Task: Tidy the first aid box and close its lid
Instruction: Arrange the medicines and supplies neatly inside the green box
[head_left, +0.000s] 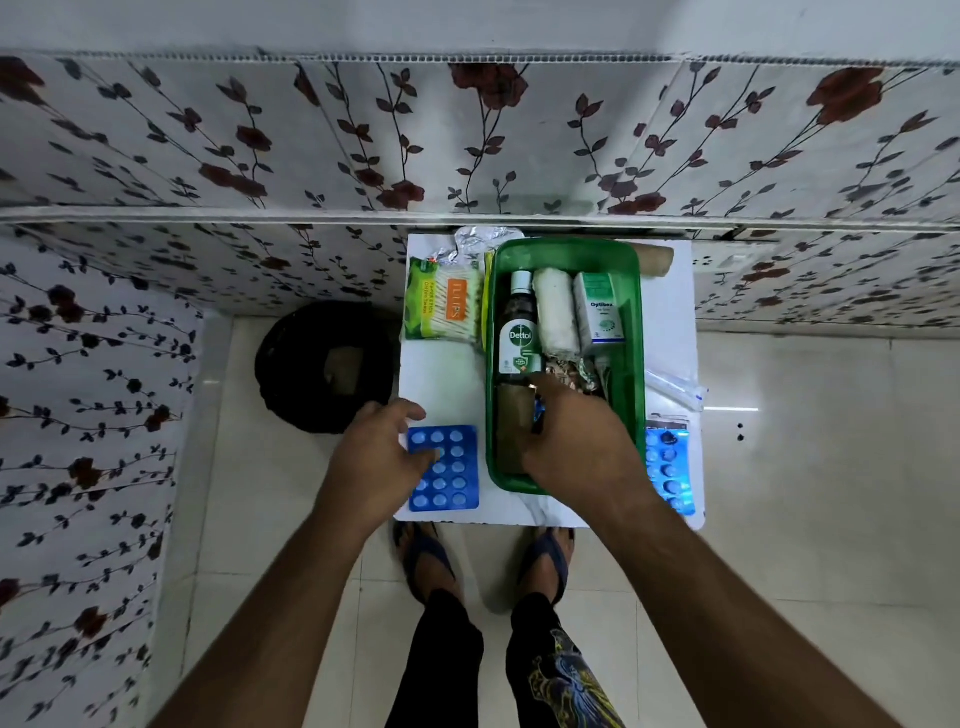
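Note:
A green first aid box (632, 322) stands open on a small white table (441, 374). Inside lie a Dettol bottle (519, 332), a white bandage roll (556, 312) and a white-green carton (598, 312). My right hand (576, 441) is inside the box's near end, fingers curled on something small and blue that I cannot make out. My left hand (374, 452) rests with its fingertips on a blue pill strip (444, 470) left of the box. No lid can be picked out.
A pack of cotton swabs (441, 301) lies at the table's far left. A second blue pill strip (670, 467) and a clear plastic wrapper (675, 389) sit right of the box. A black bin (324, 366) stands on the floor to the left. My feet are under the table's near edge.

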